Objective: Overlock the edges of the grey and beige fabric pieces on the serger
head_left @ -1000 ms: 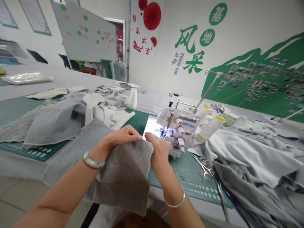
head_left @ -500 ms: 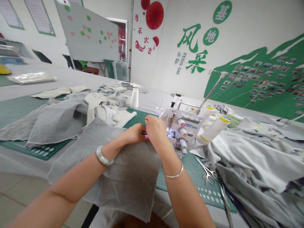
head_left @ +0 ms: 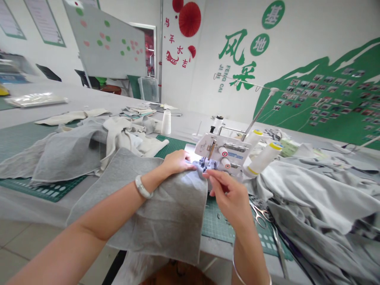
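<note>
A grey piece of fabric (head_left: 166,213) stretches from the overlock sewing machine (head_left: 218,152) over the table's front edge, its upper edge at the lit presser foot. My left hand (head_left: 178,162) grips the fabric close to the left of the foot, fingers bent and thumb toward the machine. Just right of the foot, my right hand (head_left: 230,192) is closed in a pinch, fingertips at the fabric's upper right corner. Whether cloth or thread lies between those fingertips is too small to tell.
Scissors (head_left: 261,215) lie on the green cutting mat (head_left: 221,221) to the right. Grey cloth (head_left: 314,194) is heaped beyond them. Yellow-banded thread cones (head_left: 265,158) stand behind the machine. Left are cloth pieces (head_left: 71,148) and a white thread cone (head_left: 166,122).
My hands were together at the fabric's upper edge, left of the foot. Now they are apart: the fabric's edge is at the foot, and my right hand has moved right and nearer.
</note>
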The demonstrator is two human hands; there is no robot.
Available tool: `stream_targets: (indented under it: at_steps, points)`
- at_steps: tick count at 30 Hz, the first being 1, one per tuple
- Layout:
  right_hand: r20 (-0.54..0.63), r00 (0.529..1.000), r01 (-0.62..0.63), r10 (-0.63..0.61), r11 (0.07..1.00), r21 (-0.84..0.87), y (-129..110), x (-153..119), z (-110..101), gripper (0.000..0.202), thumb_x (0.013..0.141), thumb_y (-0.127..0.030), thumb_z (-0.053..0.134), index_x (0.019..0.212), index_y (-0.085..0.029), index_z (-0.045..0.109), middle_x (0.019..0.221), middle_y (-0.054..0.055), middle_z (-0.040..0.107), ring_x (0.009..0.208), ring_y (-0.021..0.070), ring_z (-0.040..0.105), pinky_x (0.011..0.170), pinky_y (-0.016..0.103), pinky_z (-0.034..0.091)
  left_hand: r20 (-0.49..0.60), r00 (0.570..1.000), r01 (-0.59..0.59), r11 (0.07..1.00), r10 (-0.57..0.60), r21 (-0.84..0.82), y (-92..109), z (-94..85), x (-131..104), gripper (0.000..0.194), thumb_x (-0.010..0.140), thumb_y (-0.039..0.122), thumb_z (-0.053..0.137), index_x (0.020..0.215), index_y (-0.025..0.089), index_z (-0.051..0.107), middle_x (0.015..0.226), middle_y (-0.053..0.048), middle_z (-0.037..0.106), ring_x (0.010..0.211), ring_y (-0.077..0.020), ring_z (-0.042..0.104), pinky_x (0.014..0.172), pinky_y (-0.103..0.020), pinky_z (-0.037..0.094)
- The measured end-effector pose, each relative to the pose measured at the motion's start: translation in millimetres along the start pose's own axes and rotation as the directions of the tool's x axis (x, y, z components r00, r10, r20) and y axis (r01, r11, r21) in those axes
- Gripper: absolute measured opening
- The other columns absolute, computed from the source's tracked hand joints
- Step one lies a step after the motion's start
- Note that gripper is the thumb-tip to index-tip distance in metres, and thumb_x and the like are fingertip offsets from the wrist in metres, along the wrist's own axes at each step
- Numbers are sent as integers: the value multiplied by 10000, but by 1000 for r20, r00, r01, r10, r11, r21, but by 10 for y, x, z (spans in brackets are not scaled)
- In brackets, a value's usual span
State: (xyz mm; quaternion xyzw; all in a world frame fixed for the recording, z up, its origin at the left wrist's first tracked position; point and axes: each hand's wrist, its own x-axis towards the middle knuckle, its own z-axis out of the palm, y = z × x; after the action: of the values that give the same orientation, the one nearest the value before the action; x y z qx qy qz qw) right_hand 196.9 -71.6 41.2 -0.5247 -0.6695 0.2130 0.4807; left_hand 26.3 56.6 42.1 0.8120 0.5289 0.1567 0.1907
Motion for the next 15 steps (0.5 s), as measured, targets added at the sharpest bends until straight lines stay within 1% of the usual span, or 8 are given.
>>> stream_targets:
  at_steps: [2, 5, 7, 9, 13, 15]
  points:
    - [12, 999, -39, 38, 998, 46, 68, -233, 13, 204, 917, -292, 549, 1034, -215, 698, 935, 34, 758, 532, 99, 600, 516, 204, 497, 25, 1000, -16, 1000, 17, -14, 8, -22, 17, 375, 681, 536, 679, 708, 163, 687, 666, -17, 625, 638, -161, 540, 552, -242, 287]
    - [22, 1000, -14, 12, 998, 57, 107, -436, 75, 198, 921, -272, 552, 1031, -232, 712, 956, 28, 755, 588, 102, 623, 581, 211, 519, 147, 984, -80, 988, 99, -131, 0, -76, 55, 321, 627, 445, 730, 729, 142, 711, 633, 4, 612, 631, -148, 532, 570, -231, 315]
    - [-9, 1000, 21, -20, 998, 68, 90, -462, 104, 201, 922, -258, 554, 1045, -242, 712, 974, 27, 751, 635, 110, 641, 623, 224, 527, 234, 959, -108, 970, 160, -219, -13, -124, 70, 327, 584, 413, 757, 729, 122, 716, 604, 19, 592, 614, -133, 511, 570, -222, 323]
    - [-60, 997, 54, -50, 996, 75, 56, -436, 117, 201, 918, -246, 564, 1058, -250, 709, 979, 26, 748, 653, 116, 644, 649, 241, 528, 308, 930, -123, 958, 202, -258, -21, -173, 70, 315, 580, 401, 758, 699, 112, 713, 568, 28, 566, 588, -117, 481, 556, -215, 317]
    - [-178, 979, 116, -100, 990, 80, 20, -383, 144, 204, 908, -225, 584, 1066, -259, 708, 969, 32, 745, 764, 151, 665, 700, 277, 533, 436, 872, -117, 958, 225, -260, -2, -232, 78, 293, 562, 398, 780, 615, 123, 693, 504, 46, 527, 527, -90, 421, 511, -212, 274]
    - [-251, 963, 133, -102, 985, 109, 30, -388, 173, 207, 900, -208, 595, 1063, -265, 710, 966, 33, 747, 791, 159, 670, 708, 287, 538, 467, 856, -109, 962, 220, -252, 13, -237, 113, 302, 539, 403, 799, 576, 130, 676, 474, 53, 496, 498, -82, 384, 496, -222, 246]
